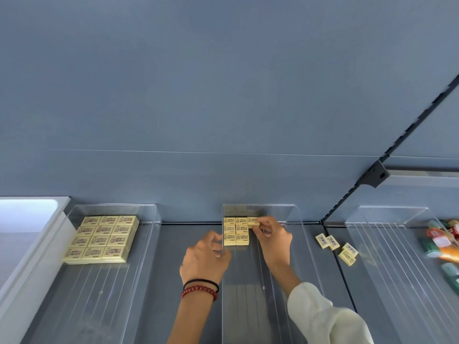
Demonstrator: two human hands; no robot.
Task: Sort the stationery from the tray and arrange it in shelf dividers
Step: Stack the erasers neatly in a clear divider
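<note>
Eraser (pixel 252 221) pinched by right hand (pixel 272 240); left hand (pixel 206 252) grips middle divider (pixel 250 306).

We count three clear dividers: left divider (pixel 149 212), middle divider (pixel 295 219), right divider (pixel 372 219). The left erasers (pixel 101 238) show twelve on top. The middle erasers (pixel 238 232) number seven. Four loose erasers (pixel 332 242) lie on the shelf (pixel 173 244). The coloured items (pixel 444 240) are too blurred to count.
</note>
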